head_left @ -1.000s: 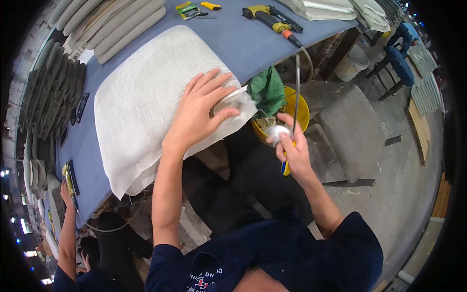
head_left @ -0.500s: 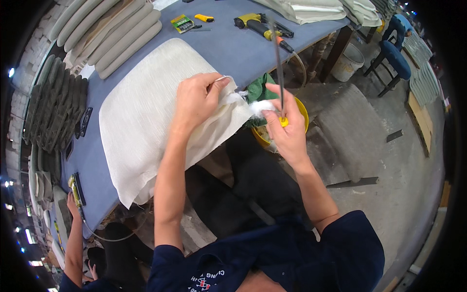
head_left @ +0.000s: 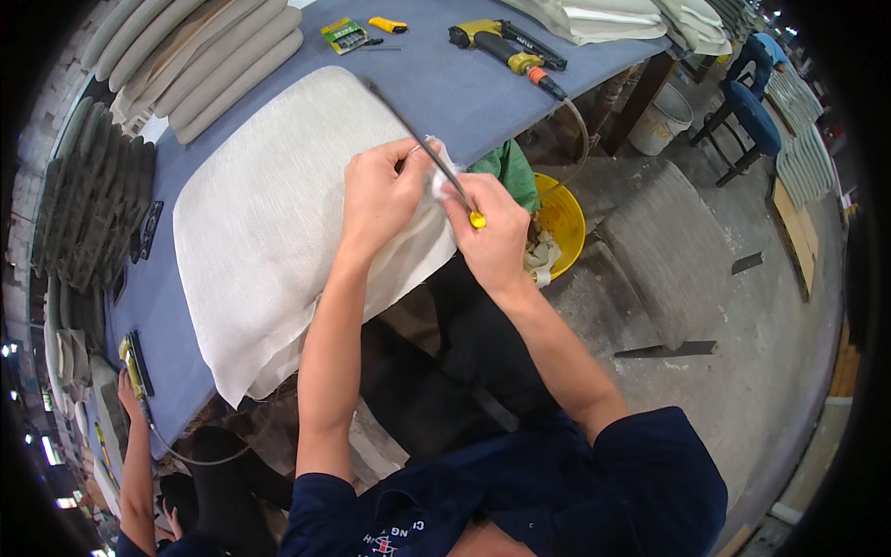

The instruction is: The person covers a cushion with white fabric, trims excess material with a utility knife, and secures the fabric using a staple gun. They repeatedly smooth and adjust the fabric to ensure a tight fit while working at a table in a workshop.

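A cream fabric-covered seat cushion [head_left: 278, 186] lies across the table's near edge, its loose cover hanging over the front. My left hand [head_left: 382, 195] is closed, pinching the cover's edge near the cushion's right corner. My right hand [head_left: 492, 232] is closed around a long, thin screwdriver [head_left: 406, 123] with a dark shaft and a bit of yellow handle showing. Its shaft slants up and left over the cushion. White fluffy stuffing [head_left: 438, 184] sits between the right fingertips and the corner; how far it reaches inside the cover is hidden.
On the blue table [head_left: 371, 70] lie a yellow-black staple gun [head_left: 506, 46] with a hose, a yellow cutter [head_left: 387, 24] and a small green-yellow pack [head_left: 344, 36]. Stacked grey cushions [head_left: 213, 65] stand left. A yellow bucket [head_left: 577, 227] is below right. A co-worker's hand [head_left: 128, 395] is at lower left.
My right hand has moved left to the cushion's corner, bringing the stuffing against it. The screwdriver has swung from nearly upright to slanting left. My left hand keeps its pinch.
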A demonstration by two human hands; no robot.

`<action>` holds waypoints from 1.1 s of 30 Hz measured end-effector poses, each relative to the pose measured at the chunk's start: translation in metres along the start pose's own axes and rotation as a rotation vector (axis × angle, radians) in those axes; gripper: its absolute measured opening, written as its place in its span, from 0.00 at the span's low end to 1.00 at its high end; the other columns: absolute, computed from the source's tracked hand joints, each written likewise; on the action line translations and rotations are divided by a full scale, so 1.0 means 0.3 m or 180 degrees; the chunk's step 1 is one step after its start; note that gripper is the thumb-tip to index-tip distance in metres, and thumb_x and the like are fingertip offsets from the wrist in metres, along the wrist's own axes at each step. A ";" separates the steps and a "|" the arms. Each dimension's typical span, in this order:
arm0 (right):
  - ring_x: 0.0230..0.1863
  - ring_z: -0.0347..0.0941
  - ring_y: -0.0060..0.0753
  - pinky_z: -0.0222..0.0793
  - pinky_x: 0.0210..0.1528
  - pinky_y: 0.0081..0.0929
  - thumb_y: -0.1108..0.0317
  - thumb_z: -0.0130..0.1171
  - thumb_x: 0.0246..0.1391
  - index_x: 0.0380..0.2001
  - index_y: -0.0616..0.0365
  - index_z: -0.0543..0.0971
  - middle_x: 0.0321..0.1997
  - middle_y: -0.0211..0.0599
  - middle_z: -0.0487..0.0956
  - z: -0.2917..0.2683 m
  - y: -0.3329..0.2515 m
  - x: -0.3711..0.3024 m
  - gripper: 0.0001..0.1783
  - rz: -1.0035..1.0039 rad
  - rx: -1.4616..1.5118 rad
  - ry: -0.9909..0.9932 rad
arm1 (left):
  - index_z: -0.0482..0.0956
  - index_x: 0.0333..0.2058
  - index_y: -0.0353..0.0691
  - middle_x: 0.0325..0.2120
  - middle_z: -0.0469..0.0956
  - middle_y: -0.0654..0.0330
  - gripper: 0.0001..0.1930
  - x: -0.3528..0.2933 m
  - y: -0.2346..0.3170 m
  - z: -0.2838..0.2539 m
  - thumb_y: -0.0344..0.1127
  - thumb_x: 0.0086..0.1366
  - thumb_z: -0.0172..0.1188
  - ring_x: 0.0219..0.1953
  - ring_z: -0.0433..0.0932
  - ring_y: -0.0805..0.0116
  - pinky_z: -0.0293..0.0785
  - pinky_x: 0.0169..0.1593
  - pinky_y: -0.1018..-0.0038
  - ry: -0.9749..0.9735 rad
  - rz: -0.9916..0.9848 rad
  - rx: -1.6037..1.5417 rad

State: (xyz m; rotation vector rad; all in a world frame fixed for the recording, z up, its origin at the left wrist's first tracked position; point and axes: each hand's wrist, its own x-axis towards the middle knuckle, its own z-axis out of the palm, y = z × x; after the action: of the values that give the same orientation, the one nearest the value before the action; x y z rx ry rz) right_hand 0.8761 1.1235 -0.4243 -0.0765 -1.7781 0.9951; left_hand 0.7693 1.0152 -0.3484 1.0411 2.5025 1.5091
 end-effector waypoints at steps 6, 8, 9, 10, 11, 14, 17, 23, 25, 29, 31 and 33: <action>0.24 0.77 0.44 0.74 0.30 0.38 0.73 0.72 0.56 0.51 0.55 0.86 0.33 0.39 0.80 -0.020 -0.057 -0.046 0.18 0.0297 -0.0730 -0.0339 | 0.85 0.31 0.29 0.22 0.77 0.57 0.11 -0.022 -0.051 0.005 0.33 0.69 0.67 0.27 0.72 0.70 0.67 0.32 0.69 0.0244 0.0650 -0.0322; 0.23 0.76 0.41 0.74 0.30 0.38 0.70 0.70 0.59 0.55 0.56 0.85 0.34 0.39 0.79 -0.040 -0.061 -0.047 0.20 0.0438 -0.0722 -0.0665 | 0.86 0.33 0.30 0.26 0.79 0.62 0.09 -0.021 -0.056 0.007 0.31 0.70 0.68 0.33 0.74 0.72 0.68 0.36 0.72 0.0226 0.1258 -0.0175; 0.22 0.75 0.38 0.73 0.30 0.37 0.69 0.68 0.60 0.58 0.57 0.83 0.34 0.38 0.79 -0.040 -0.064 -0.045 0.22 0.0621 -0.0574 -0.0786 | 0.87 0.34 0.30 0.29 0.81 0.60 0.08 -0.020 -0.052 0.005 0.30 0.69 0.68 0.34 0.76 0.70 0.69 0.37 0.71 0.0100 0.1185 -0.0250; 0.22 0.74 0.35 0.73 0.30 0.37 0.67 0.67 0.62 0.61 0.57 0.82 0.34 0.38 0.79 -0.044 -0.070 -0.051 0.24 0.0816 -0.0417 -0.0919 | 0.87 0.34 0.30 0.31 0.82 0.58 0.07 -0.030 -0.043 -0.001 0.30 0.68 0.68 0.36 0.78 0.67 0.71 0.39 0.70 -0.0026 0.1090 -0.0320; 0.23 0.74 0.32 0.73 0.30 0.35 0.66 0.65 0.64 0.64 0.59 0.79 0.34 0.38 0.79 -0.055 -0.072 -0.050 0.26 0.1198 0.0133 -0.1110 | 0.87 0.35 0.30 0.33 0.84 0.57 0.07 -0.036 -0.036 -0.004 0.29 0.68 0.68 0.37 0.79 0.64 0.72 0.40 0.69 -0.0152 0.0994 -0.0387; 0.25 0.70 0.20 0.71 0.31 0.25 0.64 0.55 0.73 0.74 0.62 0.67 0.33 0.33 0.77 -0.111 -0.114 -0.035 0.30 0.1926 0.1614 -0.1523 | 0.88 0.36 0.31 0.36 0.84 0.55 0.06 -0.031 -0.031 -0.011 0.29 0.67 0.68 0.38 0.80 0.63 0.74 0.41 0.69 -0.0124 0.1399 0.0069; 0.25 0.69 0.19 0.70 0.31 0.23 0.67 0.48 0.76 0.74 0.62 0.65 0.30 0.29 0.75 -0.238 -0.182 -0.101 0.28 0.2360 0.1928 -0.1421 | 0.88 0.37 0.31 0.37 0.85 0.56 0.06 -0.042 -0.056 -0.013 0.29 0.67 0.69 0.39 0.81 0.62 0.75 0.43 0.69 -0.0023 0.1850 0.0613; 0.20 0.68 0.16 0.70 0.26 0.21 0.71 0.45 0.77 0.74 0.59 0.66 0.26 0.28 0.72 -0.434 -0.259 -0.274 0.25 0.3038 0.1755 -0.1738 | 0.87 0.38 0.30 0.36 0.85 0.56 0.08 -0.057 -0.041 0.023 0.31 0.68 0.70 0.39 0.82 0.62 0.75 0.43 0.70 0.0126 0.1538 0.0365; 0.18 0.66 0.16 0.68 0.24 0.20 0.71 0.44 0.78 0.76 0.59 0.64 0.24 0.28 0.71 -0.452 -0.262 -0.292 0.27 0.3073 0.1584 -0.1833 | 0.87 0.38 0.30 0.36 0.85 0.55 0.08 -0.057 -0.045 0.025 0.31 0.69 0.69 0.39 0.81 0.63 0.75 0.43 0.70 0.0160 0.1469 0.0337; 0.16 0.63 0.15 0.66 0.21 0.19 0.71 0.43 0.78 0.80 0.55 0.58 0.21 0.27 0.69 -0.452 -0.247 -0.299 0.31 0.3122 0.1619 -0.2054 | 0.87 0.38 0.29 0.36 0.85 0.55 0.09 -0.062 -0.036 0.024 0.32 0.70 0.69 0.39 0.81 0.64 0.74 0.43 0.71 0.0165 0.1306 0.0357; 0.16 0.63 0.15 0.67 0.22 0.19 0.71 0.45 0.77 0.80 0.53 0.59 0.19 0.24 0.68 -0.439 -0.244 -0.294 0.32 0.3267 0.1683 -0.2096 | 0.88 0.35 0.33 0.35 0.86 0.56 0.06 -0.059 -0.030 0.030 0.30 0.65 0.70 0.40 0.82 0.59 0.74 0.47 0.67 0.0218 0.1277 0.0289; 0.17 0.63 0.15 0.67 0.21 0.19 0.69 0.44 0.78 0.80 0.52 0.59 0.20 0.24 0.67 -0.425 -0.248 -0.270 0.31 0.3338 0.1736 -0.2091 | 0.89 0.35 0.37 0.34 0.86 0.58 0.04 -0.062 -0.032 0.034 0.30 0.61 0.71 0.41 0.81 0.58 0.73 0.49 0.65 0.0264 0.1351 0.0333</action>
State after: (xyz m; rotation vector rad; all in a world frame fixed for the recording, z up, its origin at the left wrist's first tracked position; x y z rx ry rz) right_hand 1.0439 1.1102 -0.4232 -0.4013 -1.9556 2.4540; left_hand 0.7824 1.0098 -0.3670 1.6450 2.5531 1.5501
